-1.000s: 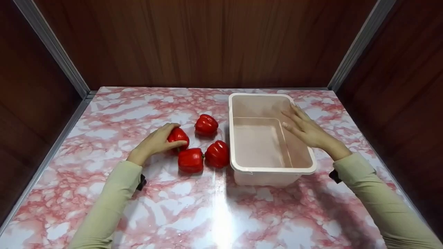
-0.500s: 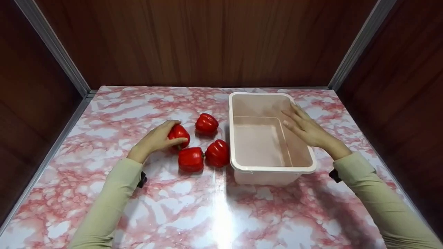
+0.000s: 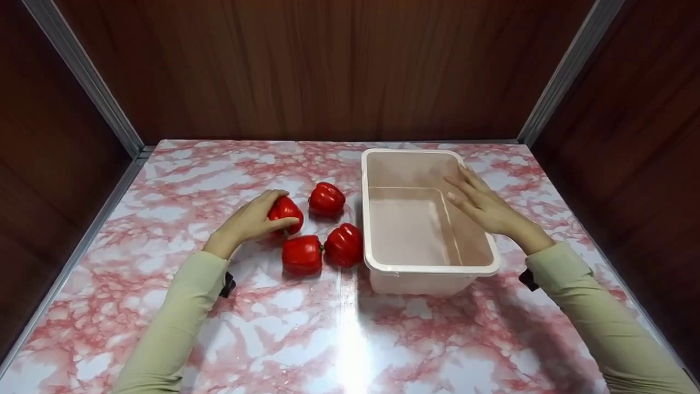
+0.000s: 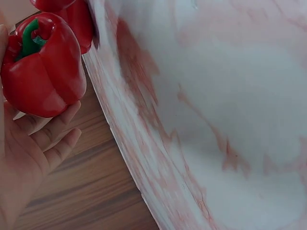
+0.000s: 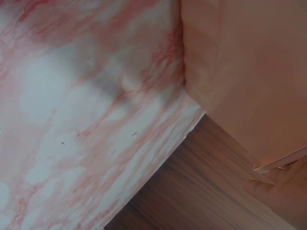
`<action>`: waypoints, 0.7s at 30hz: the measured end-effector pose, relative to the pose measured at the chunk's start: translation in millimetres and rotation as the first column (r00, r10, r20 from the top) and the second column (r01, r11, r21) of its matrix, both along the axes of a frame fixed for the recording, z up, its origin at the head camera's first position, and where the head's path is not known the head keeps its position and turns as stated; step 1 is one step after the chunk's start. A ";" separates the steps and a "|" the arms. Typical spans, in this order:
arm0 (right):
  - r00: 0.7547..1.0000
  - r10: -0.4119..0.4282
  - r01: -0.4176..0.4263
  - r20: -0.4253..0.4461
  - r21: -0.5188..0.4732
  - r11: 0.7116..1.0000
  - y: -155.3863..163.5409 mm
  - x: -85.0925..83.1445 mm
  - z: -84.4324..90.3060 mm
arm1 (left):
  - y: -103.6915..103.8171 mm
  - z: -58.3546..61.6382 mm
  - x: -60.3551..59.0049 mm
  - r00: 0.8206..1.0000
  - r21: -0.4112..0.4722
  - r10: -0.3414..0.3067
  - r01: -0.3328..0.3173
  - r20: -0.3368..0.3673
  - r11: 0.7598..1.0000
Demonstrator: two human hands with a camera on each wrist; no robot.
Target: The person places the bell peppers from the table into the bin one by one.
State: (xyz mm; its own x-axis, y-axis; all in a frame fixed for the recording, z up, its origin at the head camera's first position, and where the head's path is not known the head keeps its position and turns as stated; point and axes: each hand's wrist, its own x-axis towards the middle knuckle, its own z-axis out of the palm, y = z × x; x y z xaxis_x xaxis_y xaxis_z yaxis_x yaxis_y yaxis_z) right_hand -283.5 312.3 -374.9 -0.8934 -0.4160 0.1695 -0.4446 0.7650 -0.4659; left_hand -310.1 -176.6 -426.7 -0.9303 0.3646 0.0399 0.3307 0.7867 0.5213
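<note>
Our left hand [image 3: 249, 221] curled around the leftmost red pepper [image 3: 285, 209] on the marble table [image 3: 328, 328], fingers and thumb wrapped on it; the left wrist view showed its green stem. Three more peppers [image 3: 326, 198] sat just right of it, near the pink tub [image 3: 377, 262]. Our right hand [image 3: 484, 203] rested flat, fingers straight, on the tub's right rim.

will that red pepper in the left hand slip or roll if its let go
The red pepper looks glossy, so probably somewhat slippery. Its lobed, rounded body may rock or roll briefly. The left hand curls round it; it seems stiff and likely light.
</note>
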 end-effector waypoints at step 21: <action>1.000 0.000 0.000 -0.004 0.002 1.000 -1.4 0.2 -0.7 | 1.7 6.3 1.2 1.000 0.013 -0.012 0.012 0.002 1.000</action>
